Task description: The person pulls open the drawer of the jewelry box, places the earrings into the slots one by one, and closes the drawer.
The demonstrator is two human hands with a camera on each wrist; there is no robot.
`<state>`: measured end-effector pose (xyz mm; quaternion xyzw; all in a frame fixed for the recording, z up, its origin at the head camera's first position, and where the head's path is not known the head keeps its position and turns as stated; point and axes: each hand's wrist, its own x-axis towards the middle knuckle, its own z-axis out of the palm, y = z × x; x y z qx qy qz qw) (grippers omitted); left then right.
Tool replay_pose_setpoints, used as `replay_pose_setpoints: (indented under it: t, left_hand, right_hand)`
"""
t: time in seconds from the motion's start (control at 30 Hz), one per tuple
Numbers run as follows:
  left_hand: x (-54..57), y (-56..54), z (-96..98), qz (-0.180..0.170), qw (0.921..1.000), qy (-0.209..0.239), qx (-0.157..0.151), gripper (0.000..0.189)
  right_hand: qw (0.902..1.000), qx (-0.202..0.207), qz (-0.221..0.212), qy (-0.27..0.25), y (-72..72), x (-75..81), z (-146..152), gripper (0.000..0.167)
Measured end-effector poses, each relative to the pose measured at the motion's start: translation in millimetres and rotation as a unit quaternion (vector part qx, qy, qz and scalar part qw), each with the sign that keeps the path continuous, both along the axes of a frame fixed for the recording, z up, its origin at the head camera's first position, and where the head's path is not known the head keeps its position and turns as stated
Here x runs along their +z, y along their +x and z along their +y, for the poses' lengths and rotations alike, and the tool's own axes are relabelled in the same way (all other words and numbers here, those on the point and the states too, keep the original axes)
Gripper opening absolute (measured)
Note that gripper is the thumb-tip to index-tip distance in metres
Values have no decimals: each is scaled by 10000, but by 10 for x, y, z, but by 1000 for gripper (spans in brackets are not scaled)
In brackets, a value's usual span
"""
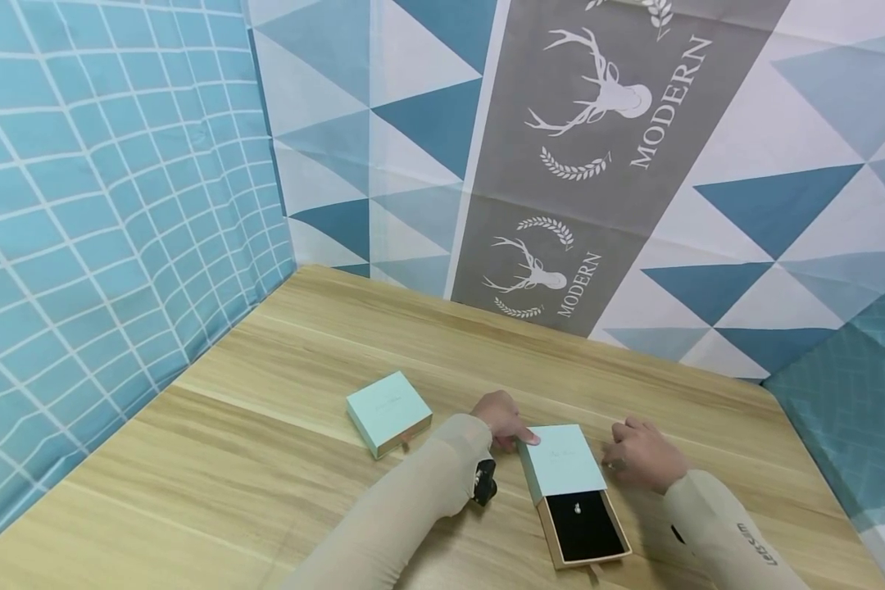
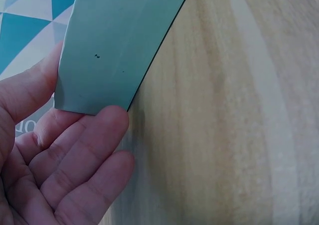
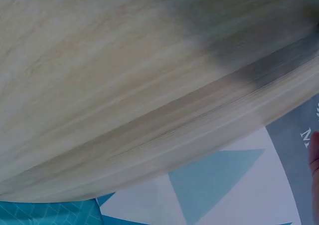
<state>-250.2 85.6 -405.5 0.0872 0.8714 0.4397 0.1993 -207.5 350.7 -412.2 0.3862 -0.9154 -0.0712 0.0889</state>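
Observation:
A pale mint jewelry box [image 1: 564, 459] lies on the wooden table, its black-lined drawer [image 1: 586, 533] pulled partway out toward me. On the black lining sits a small shiny piece of jewelry [image 1: 578, 508]. My left hand [image 1: 503, 419] grips the box's mint sleeve [image 2: 117, 50] at the far left corner, thumb on top and fingers along the side. Just right of the box is my right hand [image 1: 645, 455], fingers bent toward it; I cannot tell whether they pinch something small. The right wrist view catches only a finger [image 3: 314, 170] at its edge.
A second mint box [image 1: 389, 412], closed, rests on the table [image 1: 280, 459] to the left, beyond my left forearm. A short ribbon tab [image 1: 595, 571] sticks out of the drawer's front. Patterned cloth [image 1: 413, 164] hangs behind the table, and blue checked cloth [image 1: 118, 205] on the left.

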Motion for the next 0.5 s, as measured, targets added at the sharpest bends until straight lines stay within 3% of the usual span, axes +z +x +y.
replay_pose_setpoints:
  t: [0.33, 0.43, 0.5]
  left_hand:
    - [-41, -36, 13, -94, 10000, -12, 18, 46]
    - [-56, -50, 18, -94, 10000, -2, 19, 52]
    - [-62, -57, 18, -97, 10000, 16, 19, 57]
  right_hand:
    - [9992, -327, -240, 19, 17, -26, 43, 15]
    - [9998, 16, 92, -189, 3, -54, 76, 13]
    - [9966, 484, 581, -315, -24, -64, 90, 15]
